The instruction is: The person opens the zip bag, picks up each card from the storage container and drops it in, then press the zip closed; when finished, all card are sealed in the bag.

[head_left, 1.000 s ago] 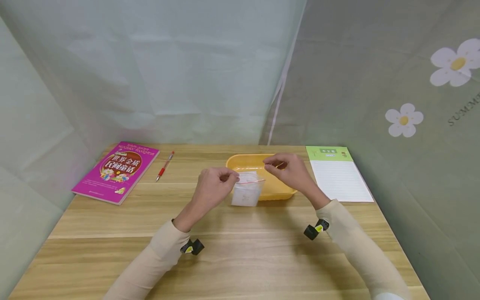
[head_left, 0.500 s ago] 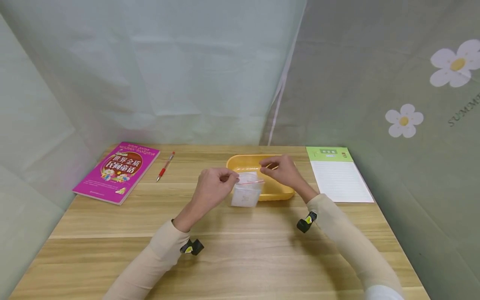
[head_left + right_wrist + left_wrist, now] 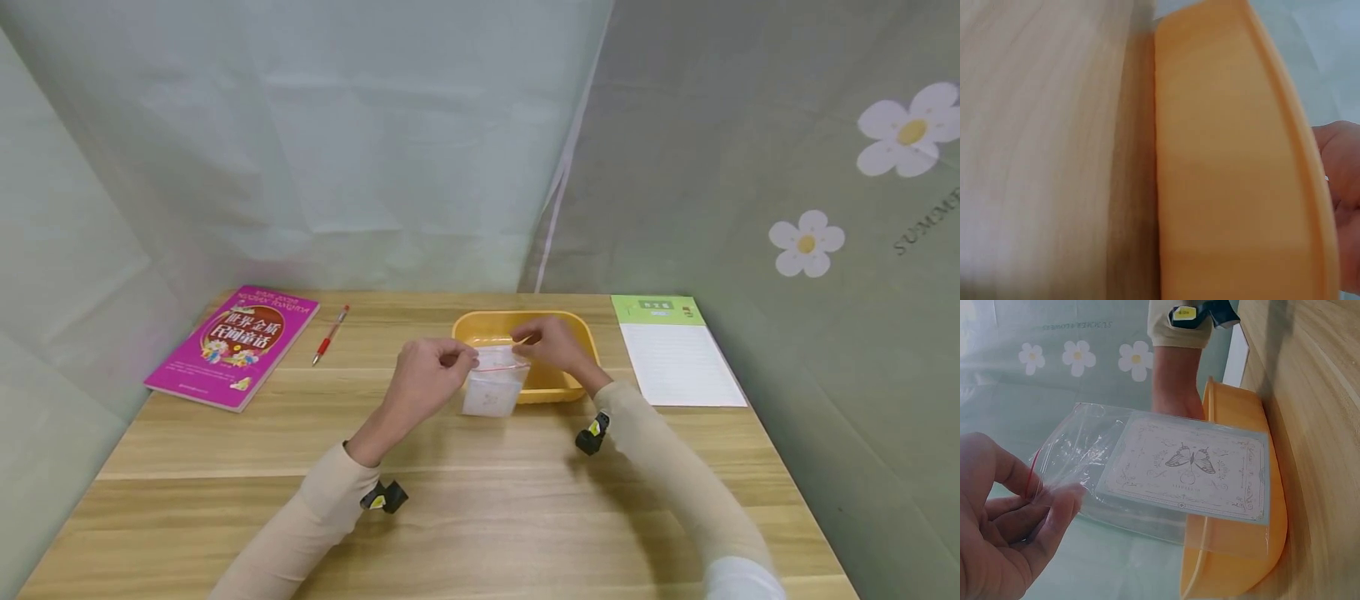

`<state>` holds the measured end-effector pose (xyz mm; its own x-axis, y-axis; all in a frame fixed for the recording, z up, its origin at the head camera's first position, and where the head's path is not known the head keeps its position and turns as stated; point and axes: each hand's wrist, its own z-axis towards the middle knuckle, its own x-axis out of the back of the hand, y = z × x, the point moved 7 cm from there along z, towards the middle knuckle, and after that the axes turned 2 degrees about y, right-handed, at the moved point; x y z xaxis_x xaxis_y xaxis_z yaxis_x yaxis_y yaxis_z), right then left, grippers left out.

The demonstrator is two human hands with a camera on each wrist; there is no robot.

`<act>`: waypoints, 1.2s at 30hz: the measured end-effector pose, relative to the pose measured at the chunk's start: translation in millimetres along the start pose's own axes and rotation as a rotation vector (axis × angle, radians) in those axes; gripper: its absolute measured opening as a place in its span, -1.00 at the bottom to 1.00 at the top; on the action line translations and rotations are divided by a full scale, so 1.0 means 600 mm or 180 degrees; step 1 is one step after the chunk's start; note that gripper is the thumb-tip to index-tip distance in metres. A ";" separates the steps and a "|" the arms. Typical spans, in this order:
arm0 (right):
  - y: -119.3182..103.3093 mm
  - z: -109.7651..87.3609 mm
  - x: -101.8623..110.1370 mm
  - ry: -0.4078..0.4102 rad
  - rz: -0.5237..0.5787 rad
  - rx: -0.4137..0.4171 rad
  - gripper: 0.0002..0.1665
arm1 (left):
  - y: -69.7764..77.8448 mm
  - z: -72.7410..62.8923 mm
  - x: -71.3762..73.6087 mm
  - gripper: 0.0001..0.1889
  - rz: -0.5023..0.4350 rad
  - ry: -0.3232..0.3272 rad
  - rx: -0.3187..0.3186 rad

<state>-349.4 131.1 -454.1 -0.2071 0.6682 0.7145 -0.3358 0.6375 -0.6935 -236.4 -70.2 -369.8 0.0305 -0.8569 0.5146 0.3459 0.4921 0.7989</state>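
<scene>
My left hand (image 3: 433,367) pinches the top corner of a clear zip bag (image 3: 495,385) with a red seal line. Inside the bag, a pale card (image 3: 1188,465) with a butterfly print shows in the left wrist view. Over the yellow basket (image 3: 585,333) hovers my right hand (image 3: 551,343), fingers bent, its tips overlapping the bag's right upper edge in the head view. The left wrist view has the bag covering most of that hand. In the right wrist view the basket wall partly hides it, with a tiny white spot at the fingers; I cannot tell what they hold.
A magenta book (image 3: 234,346) lies at the left of the wooden table (image 3: 480,517), with a red pen (image 3: 331,335) beside it. To the right of the basket is a lined writing pad (image 3: 678,358) with a green top. Curtains enclose the back and sides.
My right hand has moved left and slightly down, from the basket's far right part toward the bag. The left hand and the bag have stayed nearly still.
</scene>
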 end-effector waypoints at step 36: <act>0.026 0.029 -0.042 -0.0249 -0.0429 -0.0045 -0.68 | 0.002 -0.001 0.000 -0.83 0.0041 0.0009 -0.0068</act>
<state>-365.5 117.3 -481.2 -0.2322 0.5446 0.8059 -0.3524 0.7252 -0.5915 -235.8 -69.5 -369.1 0.0378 -0.8509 0.5239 0.3654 0.4998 0.7853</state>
